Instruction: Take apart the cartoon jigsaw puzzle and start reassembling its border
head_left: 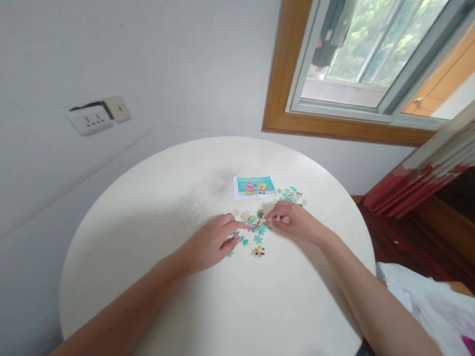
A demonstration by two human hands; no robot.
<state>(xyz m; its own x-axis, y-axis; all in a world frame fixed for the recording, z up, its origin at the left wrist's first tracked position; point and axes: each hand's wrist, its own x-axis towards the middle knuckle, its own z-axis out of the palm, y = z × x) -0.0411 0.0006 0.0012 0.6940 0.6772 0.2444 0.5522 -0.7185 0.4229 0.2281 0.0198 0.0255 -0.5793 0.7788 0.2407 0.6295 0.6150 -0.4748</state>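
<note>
On the round white bench (pixel 223 314), small flat jigsaw pieces in turquoise, yellow and pink (pixel 258 229) lie in a loose cluster, nearer the far edge than the near one. The left hand (pixel 211 242) is partly open, index finger reaching onto the cluster, thumb apart; it grips nothing visible. The right hand (pixel 294 221) has thumb and fingertips drawn nearly together at the cluster's right side; whether they hold a piece cannot be told. A rectangular turquoise cartoon picture with white borders (pixel 256 186) lies toward the far edge, more turquoise pieces (pixel 291 194) just beside it toward the right edge.
</note>
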